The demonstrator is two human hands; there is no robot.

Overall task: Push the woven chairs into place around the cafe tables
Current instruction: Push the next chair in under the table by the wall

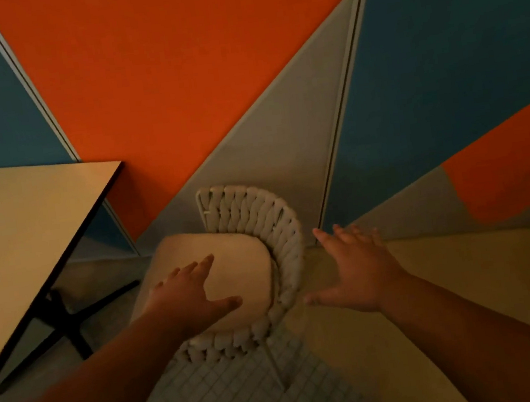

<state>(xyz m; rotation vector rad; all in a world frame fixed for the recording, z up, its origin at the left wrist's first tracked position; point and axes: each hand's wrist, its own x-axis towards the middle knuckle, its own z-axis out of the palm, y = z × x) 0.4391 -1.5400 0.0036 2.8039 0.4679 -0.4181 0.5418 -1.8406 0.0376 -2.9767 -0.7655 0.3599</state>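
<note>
A cream woven chair point(261, 221) with a curved braided back and a beige seat cushion point(231, 265) stands below me, to the right of the cafe table point(18, 238). The seat faces the table, and the chair stands apart from its edge. My left hand point(190, 297) hovers over the cushion with its fingers spread, holding nothing. Just to the right of the chair's woven back, my right hand point(357, 271) is also open with the fingers apart. Neither hand grips the chair.
The table has a pale top, a dark rim and a black cross-shaped base point(68, 322). A wall painted orange, blue and grey point(175, 78) stands close behind the chair. White small-tile flooring point(233, 391) lies under the chair's near leg.
</note>
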